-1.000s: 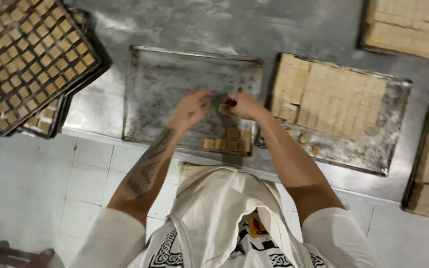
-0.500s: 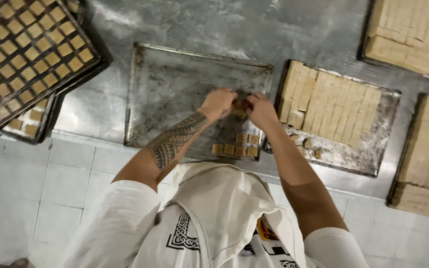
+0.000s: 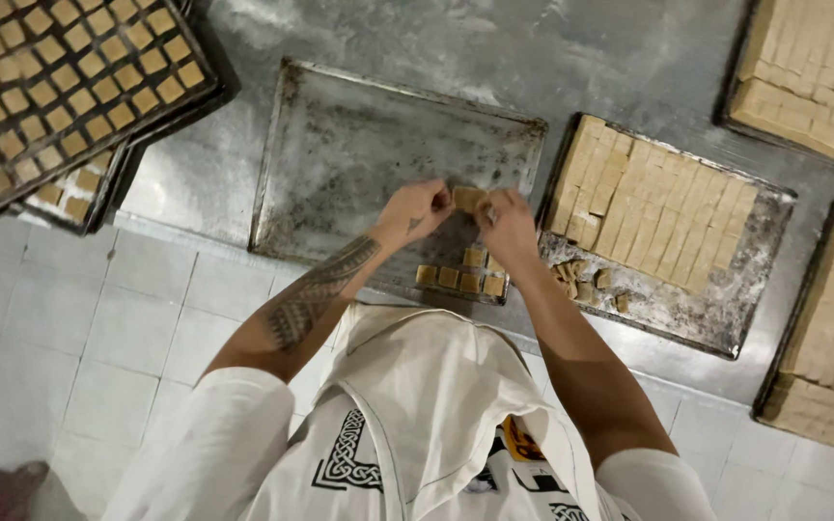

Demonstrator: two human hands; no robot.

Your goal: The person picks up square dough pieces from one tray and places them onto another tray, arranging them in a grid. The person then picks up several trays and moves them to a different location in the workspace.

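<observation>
head view | l hand + r hand close together, both pinching one tan dough piece betw fingertips | piece over near-right corner of metal tray | laid squares just below, nearer r hand

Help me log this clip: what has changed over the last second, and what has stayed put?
Both hands rose off the row of dough squares; the left hand and right hand now pinch one dough piece between them above the metal tray. The row, the cut slab on the right and the filled tray on the left stayed as they were.
</observation>
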